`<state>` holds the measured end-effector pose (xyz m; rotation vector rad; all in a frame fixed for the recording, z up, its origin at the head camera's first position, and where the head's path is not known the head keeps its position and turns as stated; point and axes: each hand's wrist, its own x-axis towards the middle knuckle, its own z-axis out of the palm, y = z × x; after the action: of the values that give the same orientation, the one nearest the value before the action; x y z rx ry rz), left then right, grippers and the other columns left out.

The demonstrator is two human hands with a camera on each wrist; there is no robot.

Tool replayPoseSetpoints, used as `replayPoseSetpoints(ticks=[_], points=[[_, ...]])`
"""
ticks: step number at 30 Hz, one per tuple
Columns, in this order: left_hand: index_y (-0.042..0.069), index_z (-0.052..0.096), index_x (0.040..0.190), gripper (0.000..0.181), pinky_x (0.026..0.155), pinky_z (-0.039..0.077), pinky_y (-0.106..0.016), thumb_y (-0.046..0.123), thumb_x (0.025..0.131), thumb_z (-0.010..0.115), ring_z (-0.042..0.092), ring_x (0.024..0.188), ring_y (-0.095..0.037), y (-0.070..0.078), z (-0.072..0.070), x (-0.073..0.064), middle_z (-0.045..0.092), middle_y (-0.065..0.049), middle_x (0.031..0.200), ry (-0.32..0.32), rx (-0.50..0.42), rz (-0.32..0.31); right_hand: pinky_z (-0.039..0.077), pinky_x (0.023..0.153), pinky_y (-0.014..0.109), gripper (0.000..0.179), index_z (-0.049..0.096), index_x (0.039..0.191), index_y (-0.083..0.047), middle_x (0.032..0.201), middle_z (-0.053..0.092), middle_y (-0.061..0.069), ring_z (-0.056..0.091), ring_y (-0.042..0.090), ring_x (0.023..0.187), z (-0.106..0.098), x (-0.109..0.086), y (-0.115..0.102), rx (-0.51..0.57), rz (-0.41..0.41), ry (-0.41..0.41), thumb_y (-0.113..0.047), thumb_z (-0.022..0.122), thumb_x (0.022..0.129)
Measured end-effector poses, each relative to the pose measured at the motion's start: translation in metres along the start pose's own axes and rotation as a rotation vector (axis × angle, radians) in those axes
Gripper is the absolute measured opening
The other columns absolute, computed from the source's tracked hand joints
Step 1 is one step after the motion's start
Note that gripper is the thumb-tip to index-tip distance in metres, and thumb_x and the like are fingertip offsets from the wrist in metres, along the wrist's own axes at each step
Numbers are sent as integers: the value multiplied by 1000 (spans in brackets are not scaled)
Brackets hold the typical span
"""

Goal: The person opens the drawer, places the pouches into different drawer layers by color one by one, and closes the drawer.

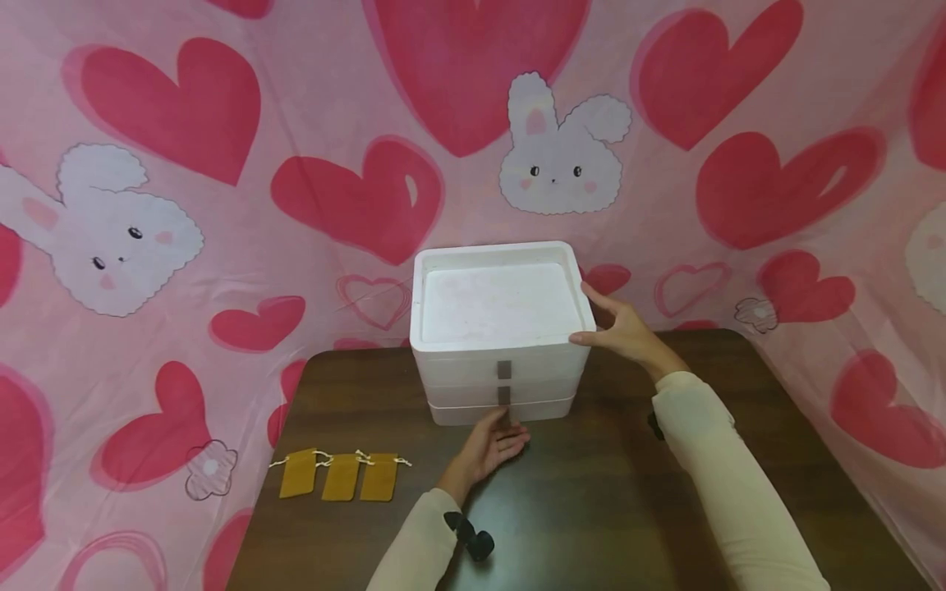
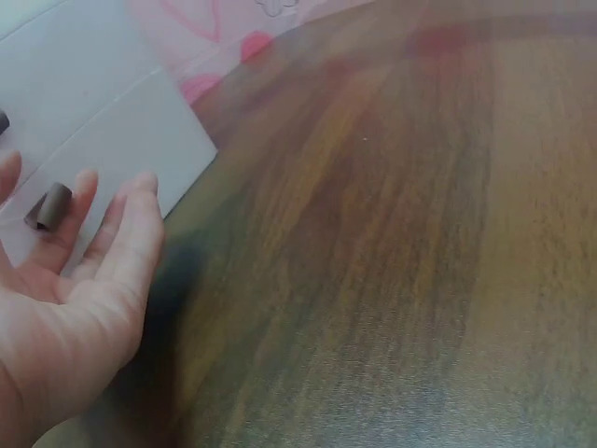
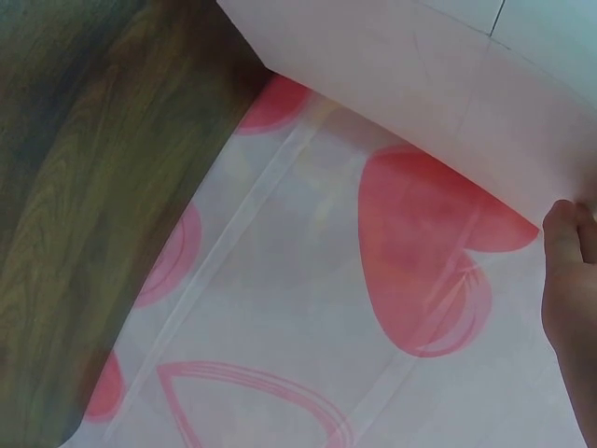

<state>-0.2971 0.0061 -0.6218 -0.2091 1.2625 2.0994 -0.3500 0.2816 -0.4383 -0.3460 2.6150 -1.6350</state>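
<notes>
A white plastic drawer box with a recessed top stands at the back of the table. Seams divide its front into stacked drawers, with brown pull tabs down the middle. My left hand is palm up at the lowest drawer, its fingers loosely extended around the low brown tab. Whether the fingertips press on that tab cannot be told. My right hand rests against the box's right side, thumb on the front top corner and fingers along the right rim. In the right wrist view only part of the right hand shows beside the box wall.
Three mustard drawstring pouches with white cords lie in a row on the dark wooden table, left of the left hand. A pink cloth printed with hearts and rabbits hangs close behind the box. Both wrists carry black straps.
</notes>
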Motion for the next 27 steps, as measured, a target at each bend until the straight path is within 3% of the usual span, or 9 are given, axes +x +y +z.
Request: replayPoseSetpoints(ticks=[4, 11, 19, 25, 27], points=[[-4, 54, 129, 51, 88, 59, -26, 40, 103, 52, 72, 96, -15, 3, 1, 0, 71, -6, 105, 6, -7, 16, 38, 115, 48, 96, 22, 162, -18, 169, 25, 9, 33, 35, 152, 0, 0, -1, 1, 3, -4, -11, 80, 85], [-2, 55, 128, 36, 84, 60, -24, 27, 107, 50, 72, 92, -11, 4, 6, 0, 71, -2, 97, 16, -26, 55, 38, 114, 46, 96, 21, 162, -16, 170, 24, 10, 34, 35, 152, 0, 0, 0, 11, -6, -8, -9, 80, 86], [-6, 53, 131, 37, 81, 61, -22, 23, 108, 50, 73, 89, -9, 3, 8, -3, 74, 0, 95, 42, -35, 69, 43, 110, 25, 97, 22, 161, -13, 168, 28, 12, 40, 35, 146, 3, 0, 0, 35, -20, -6, -6, 81, 84], [-6, 54, 129, 33, 80, 61, -22, 20, 108, 48, 73, 90, -9, -1, 7, -6, 74, -1, 95, 29, -55, 82, 42, 113, 38, 98, 21, 162, -14, 167, 28, 13, 42, 35, 145, 3, -1, -1, 20, -13, -2, -7, 81, 85], [-6, 54, 130, 34, 79, 61, -21, 19, 109, 47, 73, 89, -9, -3, 8, -7, 75, -2, 97, 21, -57, 84, 43, 112, 35, 98, 20, 162, -14, 168, 28, 13, 42, 36, 145, 2, -1, -2, 22, -19, -7, -6, 80, 85]])
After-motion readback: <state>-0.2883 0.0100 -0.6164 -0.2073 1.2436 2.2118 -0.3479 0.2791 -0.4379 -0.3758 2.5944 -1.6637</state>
